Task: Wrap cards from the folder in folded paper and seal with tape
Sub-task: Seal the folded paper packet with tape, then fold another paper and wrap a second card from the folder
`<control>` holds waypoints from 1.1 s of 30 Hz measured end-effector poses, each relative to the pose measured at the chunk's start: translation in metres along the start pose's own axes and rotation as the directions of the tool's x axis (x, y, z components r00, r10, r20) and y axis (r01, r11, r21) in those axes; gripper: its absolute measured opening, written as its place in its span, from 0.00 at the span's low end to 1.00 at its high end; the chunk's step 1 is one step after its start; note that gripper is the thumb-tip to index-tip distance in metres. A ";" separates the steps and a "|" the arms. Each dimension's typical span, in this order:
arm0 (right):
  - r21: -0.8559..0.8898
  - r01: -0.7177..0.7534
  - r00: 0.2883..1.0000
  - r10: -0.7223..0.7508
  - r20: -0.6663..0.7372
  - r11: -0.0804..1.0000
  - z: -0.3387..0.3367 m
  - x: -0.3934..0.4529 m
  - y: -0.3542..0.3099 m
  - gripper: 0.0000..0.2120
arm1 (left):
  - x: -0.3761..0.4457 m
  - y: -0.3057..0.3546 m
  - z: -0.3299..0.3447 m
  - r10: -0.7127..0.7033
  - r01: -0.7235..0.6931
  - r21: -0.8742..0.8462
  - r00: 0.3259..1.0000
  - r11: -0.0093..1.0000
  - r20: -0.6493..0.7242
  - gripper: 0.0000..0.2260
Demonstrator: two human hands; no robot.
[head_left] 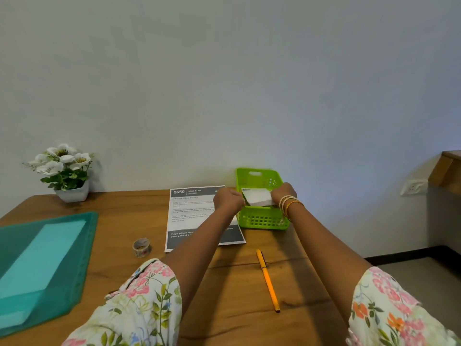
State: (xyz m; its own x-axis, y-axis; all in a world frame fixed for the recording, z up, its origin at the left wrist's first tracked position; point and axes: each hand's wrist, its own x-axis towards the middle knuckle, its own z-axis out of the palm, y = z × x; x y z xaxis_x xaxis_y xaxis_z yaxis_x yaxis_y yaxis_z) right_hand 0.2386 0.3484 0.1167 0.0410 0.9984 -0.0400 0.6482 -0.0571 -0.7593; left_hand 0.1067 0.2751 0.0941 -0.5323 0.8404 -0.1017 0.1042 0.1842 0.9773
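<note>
At frame centre-right, left hand (pixel 228 199) and right hand (pixel 283 192) each grip 1 end of the white packet (pixel 257 197) over the green basket (pixel 262 218), apparently for depositing.

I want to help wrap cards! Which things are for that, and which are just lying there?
For wrapping: white packet held by left hand and right hand, tape roll, teal folder.
Just lying there: orange pen, flower pot, printed sheet.
</note>
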 end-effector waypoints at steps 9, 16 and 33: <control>-0.170 0.163 0.968 -0.191 -0.162 0.972 0.011 -0.088 0.014 0.15 | -0.063 -0.034 -0.052 0.100 -0.095 0.153 0.995 0.984 -0.022 0.09; -0.226 0.515 0.835 -0.544 -0.085 0.827 0.084 -0.177 0.045 0.18 | -0.108 -0.085 -0.106 0.249 -0.235 0.381 0.968 0.894 0.013 0.12; -0.344 0.674 0.730 -0.660 0.176 0.654 0.159 -0.189 0.022 0.22 | -0.129 -0.152 -0.192 0.460 -0.338 0.734 0.887 0.590 0.038 0.14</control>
State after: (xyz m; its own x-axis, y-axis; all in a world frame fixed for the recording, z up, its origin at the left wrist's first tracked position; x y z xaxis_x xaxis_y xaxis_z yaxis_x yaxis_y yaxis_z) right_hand 0.1247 0.1596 0.0040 -0.5320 0.7674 0.3578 0.7129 0.6340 -0.2999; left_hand -0.0015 0.0406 -0.0053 -0.3921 0.8498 0.3524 0.8576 0.1990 0.4743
